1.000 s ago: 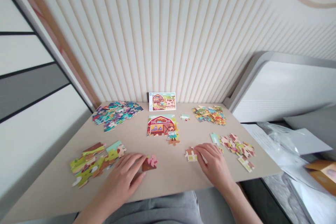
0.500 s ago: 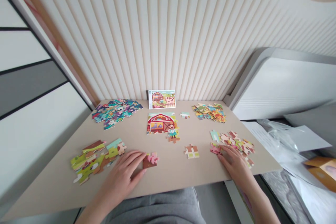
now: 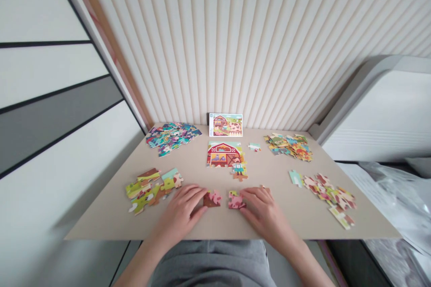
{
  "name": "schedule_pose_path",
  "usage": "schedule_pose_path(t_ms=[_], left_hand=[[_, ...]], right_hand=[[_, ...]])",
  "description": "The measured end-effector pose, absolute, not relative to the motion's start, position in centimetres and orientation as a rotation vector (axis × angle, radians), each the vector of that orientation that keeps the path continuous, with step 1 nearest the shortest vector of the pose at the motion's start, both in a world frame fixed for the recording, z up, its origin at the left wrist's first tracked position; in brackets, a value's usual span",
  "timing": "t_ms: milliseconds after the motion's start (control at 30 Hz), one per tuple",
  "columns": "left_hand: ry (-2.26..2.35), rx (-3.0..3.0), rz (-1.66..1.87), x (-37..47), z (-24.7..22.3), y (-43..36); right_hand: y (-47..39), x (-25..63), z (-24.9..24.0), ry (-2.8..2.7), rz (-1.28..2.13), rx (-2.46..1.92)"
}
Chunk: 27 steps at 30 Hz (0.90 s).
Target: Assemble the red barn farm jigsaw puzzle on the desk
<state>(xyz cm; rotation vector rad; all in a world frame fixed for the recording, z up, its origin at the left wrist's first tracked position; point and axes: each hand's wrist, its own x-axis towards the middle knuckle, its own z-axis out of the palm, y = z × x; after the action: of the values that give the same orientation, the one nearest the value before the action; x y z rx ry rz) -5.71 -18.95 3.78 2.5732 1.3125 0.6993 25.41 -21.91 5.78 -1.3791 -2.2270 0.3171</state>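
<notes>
closest to me are the wearer's grey trousers [image 3: 208, 263], below the near edge of the beige tabletop [image 3: 256, 229]. over that edge i have both bare hands reaching in. the left hand [image 3: 184, 208] has its thumb and fingertips on the left edge of a brown-and-pink piece [image 3: 212, 198], gripping it lightly. the right hand [image 3: 264, 208] has thumb and fingertips closed on the right edge of a pink pig piece [image 3: 236, 200] with a green corner. the two pieces sit side by side, not touching, a bare strip of table between them. another piece pokes out behind the right hand, mostly hidden from me.

a bit farther, on the left, i see a green pile [image 3: 148, 193] of pieces; on the right, a cow-patterned pile [image 3: 330, 193], with a light blue piece [image 3: 295, 178] just beside it.

past the hands lies the joined barn section [image 3: 222, 154], a small loose piece [image 3: 255, 147] near its right side. at the back i make out a blue-purple pile [image 3: 173, 136], a yellow-orange pile [image 3: 290, 147] and, between them, the picture card [image 3: 226, 124] standing before the ribbed wall [image 3: 225, 45].
</notes>
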Motion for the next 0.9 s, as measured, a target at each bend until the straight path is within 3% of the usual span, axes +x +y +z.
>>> schedule_pose_path(t_ms=[900], left_hand=[[1.313, 2.561, 0.659, -5.5, 4.5, -19.1]], right_hand=[[-19.2, 20.1, 5.6, -2.216, 0.48, -1.3]])
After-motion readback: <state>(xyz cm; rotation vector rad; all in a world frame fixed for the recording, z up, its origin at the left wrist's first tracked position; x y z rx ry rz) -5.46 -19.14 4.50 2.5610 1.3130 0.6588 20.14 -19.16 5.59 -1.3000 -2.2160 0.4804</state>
